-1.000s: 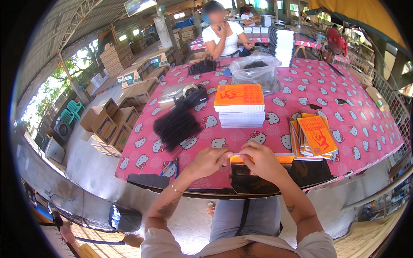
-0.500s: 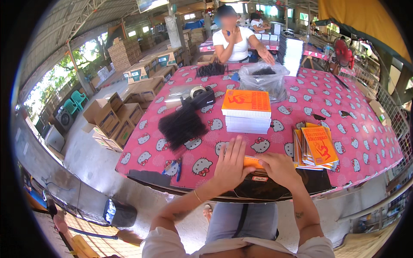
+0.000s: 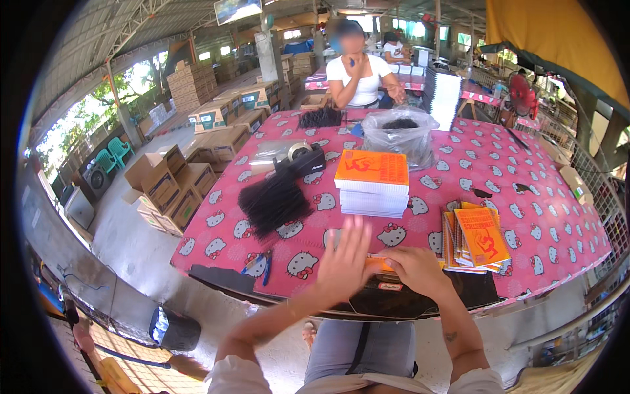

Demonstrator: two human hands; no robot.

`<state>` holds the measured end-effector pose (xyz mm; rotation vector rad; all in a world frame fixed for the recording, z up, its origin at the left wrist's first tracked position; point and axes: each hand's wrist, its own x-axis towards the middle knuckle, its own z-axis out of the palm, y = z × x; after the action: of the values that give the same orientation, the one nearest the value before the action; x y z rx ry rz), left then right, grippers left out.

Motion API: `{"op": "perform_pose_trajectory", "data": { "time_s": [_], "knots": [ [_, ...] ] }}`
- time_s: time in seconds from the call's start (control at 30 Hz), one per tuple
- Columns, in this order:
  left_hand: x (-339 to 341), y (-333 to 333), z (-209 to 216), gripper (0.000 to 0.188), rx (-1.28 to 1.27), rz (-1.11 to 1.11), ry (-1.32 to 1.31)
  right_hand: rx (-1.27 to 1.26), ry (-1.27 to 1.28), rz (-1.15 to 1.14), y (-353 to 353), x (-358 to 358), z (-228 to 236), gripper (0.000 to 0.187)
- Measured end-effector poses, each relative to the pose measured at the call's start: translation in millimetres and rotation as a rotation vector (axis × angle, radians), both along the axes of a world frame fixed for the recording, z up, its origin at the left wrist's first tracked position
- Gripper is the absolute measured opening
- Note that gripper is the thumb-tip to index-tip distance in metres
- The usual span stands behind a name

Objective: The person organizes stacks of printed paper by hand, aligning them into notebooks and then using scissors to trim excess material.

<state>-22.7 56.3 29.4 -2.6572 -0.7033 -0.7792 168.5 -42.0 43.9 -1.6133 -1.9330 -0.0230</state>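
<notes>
at the near edge of the pink-covered table (image 3: 558, 256), we note a black panel (image 3: 472, 289); its edge follows the table edge closely, so a part pushed toward the body could drop to the floor. the orange-covered book (image 3: 382, 264) is directly above this panel, between the two hands and mostly hidden by them.

the left hand (image 3: 348, 257) is flat, fingers extended, over the book's left end; it is blurred, and we cannot confirm contact. the right hand (image 3: 419, 270) is bent over the book's right part, thumb toward the left; we cannot tell whether it pinches the book. caution: if we press from the left without a firm hold on the right, the book could skid or its cover could crease.

to the left, we see a blue-handled tool (image 3: 268, 268) near the table edge; a sweep of the left forearm could knock it off. to the right is a loose pile of spiral-bound books (image 3: 484, 233), unevenly laid; a bump from the right elbow could make it slide.

farther on, a bundle of black strands (image 3: 272, 207) lies fanned out, and we judge it prone to tangling. the squared stack of orange books (image 3: 373, 202) stands just beyond the left fingertips; an overlong stroke could shift its upper layers. behind it, the clear plastic bag (image 3: 377, 139) stands open; if we tug its soft wall, it could tip and spill its dark contents.
</notes>
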Motion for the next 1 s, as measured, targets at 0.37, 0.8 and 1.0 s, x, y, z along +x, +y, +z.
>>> {"op": "perform_pose_trajectory", "data": {
  "time_s": [0.37, 0.8, 1.0],
  "knots": [
    [6.0, -17.0, -11.1, 0.082, 0.042, -0.11, 0.137, -0.058, -0.013, -0.067, -38.1, 25.4, 0.8, 0.03],
    [32.0, -17.4, 13.2, 0.083, 0.077, -0.015, 0.125, -0.075, 0.081, -0.044, -34.9, 26.3, 0.7, 0.033],
    [21.2, -48.9, -16.7, 0.083, -0.055, -0.229, 0.199, -0.094, 0.116, -0.105, -41.4, 21.4, 3.7, 0.049]
  ]
}}
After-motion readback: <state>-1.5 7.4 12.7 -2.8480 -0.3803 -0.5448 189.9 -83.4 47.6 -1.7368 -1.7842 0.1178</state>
